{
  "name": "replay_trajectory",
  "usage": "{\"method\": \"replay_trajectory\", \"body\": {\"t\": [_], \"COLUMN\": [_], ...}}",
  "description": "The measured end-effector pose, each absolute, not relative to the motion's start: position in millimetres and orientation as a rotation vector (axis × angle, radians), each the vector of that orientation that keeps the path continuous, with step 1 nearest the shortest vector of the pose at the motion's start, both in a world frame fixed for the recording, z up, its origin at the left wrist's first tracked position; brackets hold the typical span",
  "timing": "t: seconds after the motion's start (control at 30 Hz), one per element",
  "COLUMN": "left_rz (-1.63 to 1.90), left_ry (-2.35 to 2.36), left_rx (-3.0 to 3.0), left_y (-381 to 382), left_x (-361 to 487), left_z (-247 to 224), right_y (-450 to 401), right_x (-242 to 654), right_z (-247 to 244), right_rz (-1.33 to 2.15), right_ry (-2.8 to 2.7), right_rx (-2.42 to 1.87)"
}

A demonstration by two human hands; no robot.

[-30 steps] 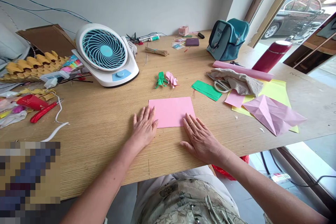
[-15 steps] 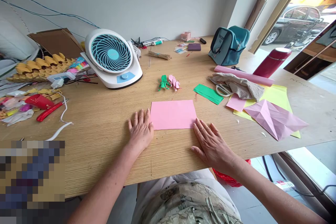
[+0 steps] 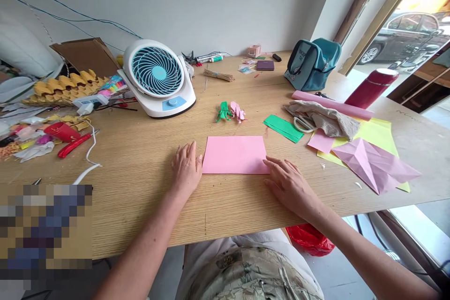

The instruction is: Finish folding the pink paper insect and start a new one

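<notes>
A pink sheet of paper (image 3: 235,154) lies flat on the wooden table in front of me, its long side facing me. Beside its left edge rests my left hand (image 3: 186,168), palm down, fingers stretched out and thumb nearest the paper. The fingertips of my right hand (image 3: 288,182) are at the lower right corner of the sheet, with the palm over the table. Neither hand holds anything. Beyond the sheet stand a green folded paper figure (image 3: 224,111) and a pink folded paper figure (image 3: 238,112). A folded green paper (image 3: 283,128) lies to the right.
A white fan (image 3: 158,79) stands at the back left, near craft clutter and a red cup (image 3: 62,132). On the right are scissors (image 3: 303,124), a grey cloth (image 3: 326,117), creased pink paper (image 3: 374,164), a red flask (image 3: 372,88) and a teal bag (image 3: 312,64).
Both hands have stayed near the sheet's sides. The fingers of my left hand are closer together, and those of my right hand are more bent. The view has shifted slightly.
</notes>
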State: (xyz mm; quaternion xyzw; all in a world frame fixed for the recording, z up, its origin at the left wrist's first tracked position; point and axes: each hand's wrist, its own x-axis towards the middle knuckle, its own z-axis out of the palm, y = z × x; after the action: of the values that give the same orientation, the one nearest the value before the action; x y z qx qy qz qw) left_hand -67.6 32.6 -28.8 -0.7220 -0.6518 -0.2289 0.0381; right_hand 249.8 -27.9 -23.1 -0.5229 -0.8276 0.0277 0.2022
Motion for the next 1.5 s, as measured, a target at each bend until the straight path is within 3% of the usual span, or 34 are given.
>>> {"method": "replay_trajectory", "body": {"t": [0.17,0.33,0.53,0.87,1.13,1.5], "left_rz": [-0.916,-0.881,-0.660,-0.919,-1.049,-1.506], "left_ry": [-1.805,-1.551,-1.204,-0.984,-0.907,-0.843], "left_rx": [-2.399,-2.615,-2.720,-2.571,-2.611,-2.652], "left_y": [33.4,23.7,20.1,14.0,8.6,7.8], "left_x": [-66.2,-56.5,-46.1,-33.3,-37.7,-43.6], "left_z": [-22.9,-11.9,-17.1,-8.6,1.7,12.5], "right_y": [-11.6,-8.5,-5.0,-5.5,-5.1,1.9], "right_x": [238.2,232.1,234.3,222.2,231.1,244.1], "right_z": [-14.3,-12.6,-21.9,-4.2,-7.5,-11.5], "right_rz": [0.007,-0.209,-0.336,-0.463,-0.370,-0.216], "right_ry": [-2.530,-2.671,-2.570,-2.373,-2.318,-2.224], "right_rx": [-1.317,-1.210,-1.097,-0.992,-0.945,-1.139]}}
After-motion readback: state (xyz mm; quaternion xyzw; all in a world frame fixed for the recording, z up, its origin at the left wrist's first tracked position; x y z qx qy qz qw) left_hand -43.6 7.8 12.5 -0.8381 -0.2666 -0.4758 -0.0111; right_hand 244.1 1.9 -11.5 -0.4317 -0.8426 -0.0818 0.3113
